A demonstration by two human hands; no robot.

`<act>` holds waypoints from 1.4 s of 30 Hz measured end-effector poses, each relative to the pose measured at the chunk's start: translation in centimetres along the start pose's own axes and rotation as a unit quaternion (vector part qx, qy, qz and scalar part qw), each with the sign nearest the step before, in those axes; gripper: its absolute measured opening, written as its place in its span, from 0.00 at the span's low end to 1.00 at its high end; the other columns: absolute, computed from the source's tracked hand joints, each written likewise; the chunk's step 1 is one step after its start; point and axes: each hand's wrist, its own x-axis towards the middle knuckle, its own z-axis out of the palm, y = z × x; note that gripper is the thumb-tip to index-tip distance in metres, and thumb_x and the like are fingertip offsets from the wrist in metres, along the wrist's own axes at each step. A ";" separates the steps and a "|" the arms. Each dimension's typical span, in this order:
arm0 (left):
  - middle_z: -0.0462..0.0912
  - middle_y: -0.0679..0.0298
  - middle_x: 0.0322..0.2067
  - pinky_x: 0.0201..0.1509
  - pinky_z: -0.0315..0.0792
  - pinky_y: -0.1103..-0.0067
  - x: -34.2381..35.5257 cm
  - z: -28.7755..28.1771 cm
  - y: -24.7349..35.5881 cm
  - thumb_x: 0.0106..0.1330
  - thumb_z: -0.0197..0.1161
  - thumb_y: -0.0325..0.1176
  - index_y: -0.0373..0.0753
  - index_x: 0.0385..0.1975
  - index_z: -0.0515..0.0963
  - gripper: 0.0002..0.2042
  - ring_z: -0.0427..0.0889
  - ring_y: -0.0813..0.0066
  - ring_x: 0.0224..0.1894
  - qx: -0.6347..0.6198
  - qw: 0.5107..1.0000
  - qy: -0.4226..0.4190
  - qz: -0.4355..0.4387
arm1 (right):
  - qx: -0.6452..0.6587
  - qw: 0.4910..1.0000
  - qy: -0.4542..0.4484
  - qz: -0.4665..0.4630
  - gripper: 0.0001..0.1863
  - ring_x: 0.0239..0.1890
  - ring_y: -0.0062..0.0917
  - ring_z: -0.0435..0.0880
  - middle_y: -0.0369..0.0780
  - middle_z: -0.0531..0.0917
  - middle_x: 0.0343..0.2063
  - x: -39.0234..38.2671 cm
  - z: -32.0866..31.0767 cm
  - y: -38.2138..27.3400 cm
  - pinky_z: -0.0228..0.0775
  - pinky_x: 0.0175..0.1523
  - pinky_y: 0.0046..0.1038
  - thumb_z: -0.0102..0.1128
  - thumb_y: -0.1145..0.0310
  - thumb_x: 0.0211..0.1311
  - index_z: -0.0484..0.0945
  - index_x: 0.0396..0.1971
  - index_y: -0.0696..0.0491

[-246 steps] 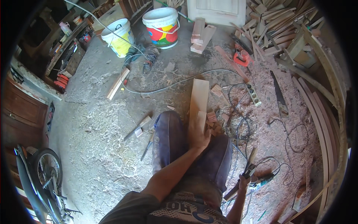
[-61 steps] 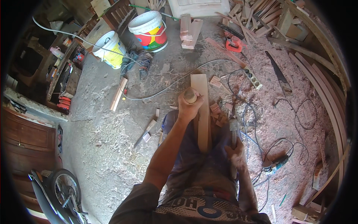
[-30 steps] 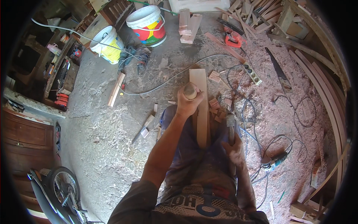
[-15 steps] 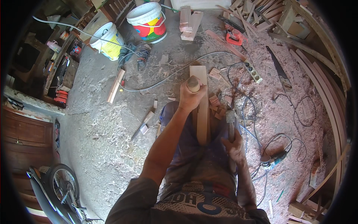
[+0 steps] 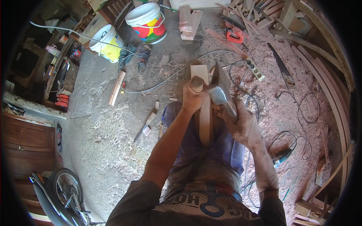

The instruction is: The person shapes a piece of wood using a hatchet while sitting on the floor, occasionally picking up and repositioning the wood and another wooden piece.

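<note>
My left hand (image 5: 193, 97) is closed around an upright round wooden tool handle (image 5: 196, 83) over a long pale board (image 5: 205, 130), which lies between my knees and extends forward; the tool's lower end is hidden. My right hand (image 5: 243, 124) grips a hammer (image 5: 222, 98), whose metal head is raised just right of the handle's top, over the board. I cannot tell whether the head touches the handle.
Buckets (image 5: 146, 30) and power tools (image 5: 141, 60) stand ahead. A handsaw (image 5: 281, 64), power strip (image 5: 255, 71), cords, grinder (image 5: 283, 158) and shavings lie right, beside long planks (image 5: 326, 86). A motorbike wheel (image 5: 65, 190) is lower left; offcuts and a blade (image 5: 143, 130) lie left.
My right hand has lifted the hammer from beside my right thigh, up and leftward over the board. My left hand keeps hold of the handle, nearly in place.
</note>
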 end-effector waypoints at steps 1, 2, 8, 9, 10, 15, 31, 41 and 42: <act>0.83 0.62 0.26 0.37 0.76 0.75 0.0 0.0 -0.3 0.52 0.69 0.24 0.36 0.29 0.78 0.07 0.82 0.75 0.29 -0.002 0.999 0.005 0.035 | -0.024 0.999 0.007 -0.042 0.27 0.35 0.52 0.86 0.53 0.83 0.29 0.7 -0.5 -0.5 0.79 0.35 0.46 0.62 0.75 0.58 0.65 0.59 0.54; 0.83 0.61 0.26 0.37 0.76 0.75 -0.1 0.0 -0.5 0.52 0.69 0.23 0.37 0.30 0.79 0.08 0.83 0.72 0.29 0.006 0.999 0.004 0.052 | -0.049 0.995 0.014 -0.083 0.28 0.33 0.52 0.86 0.53 0.83 0.29 1.3 -1.0 -1.0 0.79 0.34 0.46 0.61 0.76 0.58 0.65 0.59 0.54; 0.86 0.60 0.36 0.46 0.77 0.67 -0.9 -0.4 -3.3 0.51 0.70 0.24 0.37 0.40 0.81 0.14 0.85 0.59 0.40 0.244 0.931 0.007 0.271 | -0.247 0.958 -0.055 -0.138 0.32 0.31 0.48 0.87 0.50 0.84 0.34 3.9 -2.2 -2.9 0.80 0.35 0.44 0.65 0.71 0.56 0.64 0.61 0.51; 0.85 0.60 0.38 0.48 0.76 0.66 -1.1 0.0 -3.8 0.51 0.71 0.25 0.37 0.41 0.81 0.15 0.84 0.58 0.43 0.288 0.915 0.000 0.281 | -0.269 0.951 -0.092 -0.118 0.31 0.31 0.48 0.87 0.50 0.84 0.34 4.5 -2.0 -2.3 0.80 0.35 0.45 0.65 0.71 0.56 0.64 0.60 0.51; 0.85 0.60 0.40 0.50 0.75 0.65 -1.0 0.3 -3.8 0.52 0.71 0.26 0.37 0.42 0.81 0.16 0.83 0.57 0.46 0.331 0.897 -0.007 0.294 | -0.291 0.943 -0.126 -0.098 0.30 0.32 0.48 0.87 0.51 0.84 0.33 5.1 -1.8 -1.6 0.80 0.35 0.45 0.65 0.70 0.56 0.65 0.60 0.50; 0.83 0.59 0.44 0.54 0.73 0.61 -1.3 0.8 -3.9 0.54 0.68 0.27 0.40 0.42 0.82 0.13 0.81 0.54 0.49 0.205 0.960 -0.021 0.187 | -0.250 0.957 -0.070 -0.128 0.27 0.33 0.48 0.87 0.51 0.85 0.32 4.7 -3.1 -3.5 0.80 0.36 0.46 0.66 0.67 0.57 0.67 0.56 0.51; 0.82 0.63 0.28 0.40 0.75 0.76 0.2 0.4 1.2 0.54 0.69 0.23 0.35 0.31 0.79 0.07 0.80 0.76 0.33 0.060 0.994 0.019 0.094 | -0.061 0.997 -0.046 0.000 0.27 0.34 0.54 0.85 0.55 0.84 0.27 1.8 -0.7 -0.8 0.79 0.39 0.50 0.60 0.71 0.58 0.67 0.59 0.54; 0.79 0.63 0.24 0.37 0.73 0.76 -0.6 0.1 1.3 0.53 0.66 0.22 0.37 0.27 0.75 0.06 0.79 0.75 0.28 0.019 1.000 0.001 0.018 | 0.012 0.999 -0.006 0.044 0.30 0.36 0.52 0.86 0.55 0.84 0.27 -0.1 -0.1 0.9 0.79 0.40 0.44 0.64 0.70 0.58 0.69 0.62 0.55; 0.80 0.63 0.24 0.37 0.74 0.76 -0.6 0.1 1.4 0.53 0.65 0.22 0.37 0.27 0.75 0.06 0.79 0.75 0.28 0.017 1.000 0.003 0.023 | 0.015 0.999 -0.009 0.047 0.31 0.35 0.51 0.86 0.55 0.84 0.27 -0.2 0.0 1.1 0.79 0.40 0.44 0.64 0.70 0.58 0.69 0.63 0.55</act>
